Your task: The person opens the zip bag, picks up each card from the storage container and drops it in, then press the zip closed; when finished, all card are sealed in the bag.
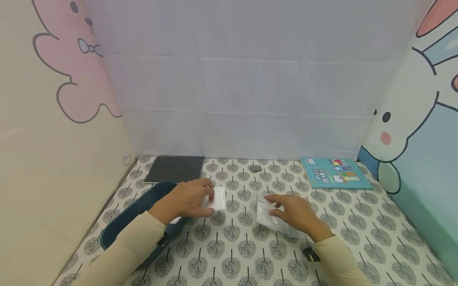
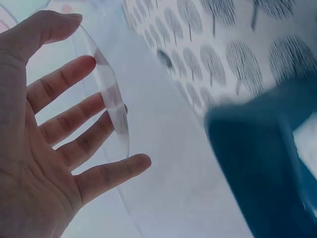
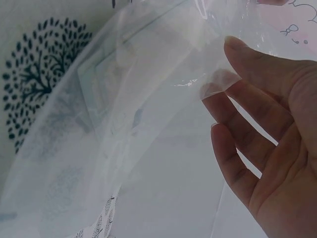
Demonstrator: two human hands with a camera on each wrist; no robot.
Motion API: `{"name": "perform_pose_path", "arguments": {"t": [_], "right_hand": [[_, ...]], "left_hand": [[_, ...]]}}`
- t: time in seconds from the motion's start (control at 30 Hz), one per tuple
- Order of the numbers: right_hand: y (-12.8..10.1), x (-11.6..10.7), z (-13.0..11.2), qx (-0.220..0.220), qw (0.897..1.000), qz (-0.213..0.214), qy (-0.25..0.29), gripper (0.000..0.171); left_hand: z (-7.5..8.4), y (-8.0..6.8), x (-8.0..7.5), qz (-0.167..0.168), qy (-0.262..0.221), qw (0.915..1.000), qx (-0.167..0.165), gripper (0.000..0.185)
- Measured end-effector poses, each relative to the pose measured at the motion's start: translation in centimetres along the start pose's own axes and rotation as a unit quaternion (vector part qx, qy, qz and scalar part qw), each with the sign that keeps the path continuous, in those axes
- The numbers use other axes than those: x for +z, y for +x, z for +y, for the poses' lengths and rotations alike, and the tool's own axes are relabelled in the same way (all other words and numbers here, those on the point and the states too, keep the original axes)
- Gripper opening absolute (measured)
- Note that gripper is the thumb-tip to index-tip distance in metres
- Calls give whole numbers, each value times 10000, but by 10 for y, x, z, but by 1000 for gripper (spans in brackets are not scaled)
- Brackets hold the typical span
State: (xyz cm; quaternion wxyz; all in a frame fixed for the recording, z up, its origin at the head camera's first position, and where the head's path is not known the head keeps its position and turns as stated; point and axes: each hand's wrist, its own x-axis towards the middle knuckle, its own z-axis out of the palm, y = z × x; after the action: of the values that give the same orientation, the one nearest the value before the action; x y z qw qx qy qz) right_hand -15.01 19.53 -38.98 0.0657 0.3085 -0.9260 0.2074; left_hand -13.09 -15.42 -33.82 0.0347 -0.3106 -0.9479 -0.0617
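Note:
My left hand [image 1: 189,197] holds a small, flat, clear and white packet [image 1: 220,198] by its edges, over the near end of the dark teal basket's right side. In the left wrist view the packet [image 2: 113,96] stands edge-on, thumb at one end and the fingertips along it. To the right, my right hand [image 1: 291,212] pinches a clear plastic bag [image 1: 273,218] between thumb and fingers. Through the bag [image 3: 143,84] in the right wrist view show pale flat contents, blurred by the plastic.
The teal basket [image 1: 106,236] stands at left beneath my left forearm, something white inside. Behind it lies a black notebook [image 1: 175,169]. A small grey block [image 1: 255,169] sits at the back, and a blue picture book [image 1: 336,173] at back right. Fabric walls surround the tree-patterned tablecloth.

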Motion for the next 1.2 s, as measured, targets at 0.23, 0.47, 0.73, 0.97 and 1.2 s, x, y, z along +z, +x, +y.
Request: {"name": "perform_pose_path", "arguments": {"t": [0.23,0.47,0.73,0.97,1.2], "right_hand": [[-2,2,-1,-123,9999,19,-25,44],[-4,5,-2,-200,9998,17,-9,44],[0,4,-4,-223,9997,-10,100,43],[-1,8,-4,-421,9990,27,110,41],[1,9,-5,-512,9985,144,134,43]], "left_hand": [[31,24,24,-196,67,9991,359,19],[43,36,35,-354,54,9987,372,19],[49,49,44,-295,237,9982,465,24],[60,54,52,-416,326,9976,437,23],[64,55,57,-286,619,9966,468,26]]}}
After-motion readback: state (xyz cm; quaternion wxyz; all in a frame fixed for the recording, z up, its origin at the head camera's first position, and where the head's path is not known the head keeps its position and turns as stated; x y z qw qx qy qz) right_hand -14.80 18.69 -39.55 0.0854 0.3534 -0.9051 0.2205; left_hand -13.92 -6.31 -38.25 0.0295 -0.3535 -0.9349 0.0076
